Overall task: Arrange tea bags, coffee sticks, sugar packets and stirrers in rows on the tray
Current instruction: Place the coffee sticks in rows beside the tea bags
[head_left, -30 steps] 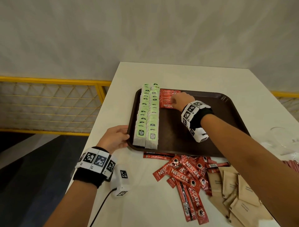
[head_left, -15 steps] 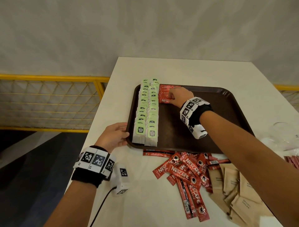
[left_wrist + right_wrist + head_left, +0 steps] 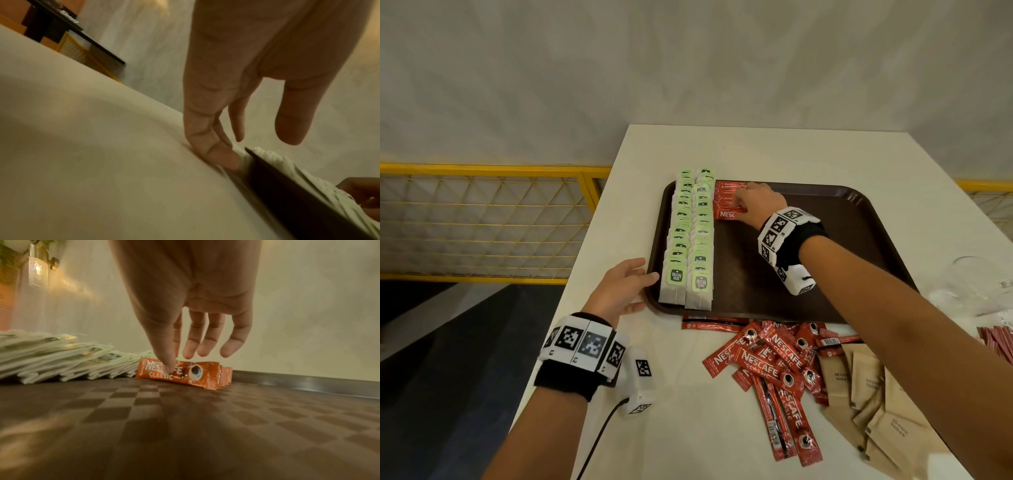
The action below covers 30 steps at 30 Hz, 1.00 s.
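1. White desk (image 3: pixel 722 154) against a pale wall carries the brown tray (image 3: pixel 859 240).
2. My right hand (image 3: pixel 758 202), fingers released, has edged leftward, pressing the coffee sticks (image 3: pixel 727 202) against the tea bags (image 3: pixel 690 236).
3. My left hand (image 3: pixel 621 291), relaxed, steadies the tray rim.
4. Loose sticks (image 3: pixel 774 363) and sugar packets (image 3: pixel 876 411) await placing.

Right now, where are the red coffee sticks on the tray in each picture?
Head: coffee sticks at the tray's far left, under the right hand.
Left wrist: not in it.
Right wrist: centre, thumb touching.
Shared landmark: tea bags beside them.
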Motion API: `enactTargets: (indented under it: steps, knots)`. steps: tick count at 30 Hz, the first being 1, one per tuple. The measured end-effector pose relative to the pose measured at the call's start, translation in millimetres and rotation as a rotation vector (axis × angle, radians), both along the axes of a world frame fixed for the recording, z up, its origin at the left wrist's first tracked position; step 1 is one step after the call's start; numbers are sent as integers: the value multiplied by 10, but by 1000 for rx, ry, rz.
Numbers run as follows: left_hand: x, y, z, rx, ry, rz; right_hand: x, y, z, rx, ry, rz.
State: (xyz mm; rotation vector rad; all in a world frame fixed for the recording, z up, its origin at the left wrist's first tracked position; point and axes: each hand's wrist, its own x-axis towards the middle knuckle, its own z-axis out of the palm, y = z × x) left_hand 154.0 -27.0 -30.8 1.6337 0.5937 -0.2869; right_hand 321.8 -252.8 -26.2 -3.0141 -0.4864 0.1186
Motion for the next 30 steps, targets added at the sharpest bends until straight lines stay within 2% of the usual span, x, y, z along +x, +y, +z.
enactTargets:
  steps: [4, 6, 8, 11, 14, 17, 22, 27, 30]
  knots:
    - [-35, -69, 90, 218, -178, 11, -90, -14, 104, 67, -46, -13]
    - [-100, -144, 195, 308, -311, -63, -196, -43, 220, 164, -64, -18]
    - [-204, -260, 294, 363, -391, -254, -382, -115, 345, 313, -40, -2]
    - [-398, -459, 366, 459, -403, -626, -872, -265, 539, 450, 105, 50]
    - [-532, -638, 354, 561, -376, -926, -1460, -425, 651, 392, 284, 52]
    - [-610, -792, 292, 650, -265, -1086, -1903, -549, 583, 228, 419, 13]
    - [-675, -922, 139, 788, -132, -1128, -2247, -499, 348, 9, 458, -78]
    - [-738, -953, 65, 881, -107, -1040, -2388, -288, 246, 23, 397, -26]
    - [-767, -922, 115, 915, -88, -1031, -2449, -261, 257, 107, 377, -1]
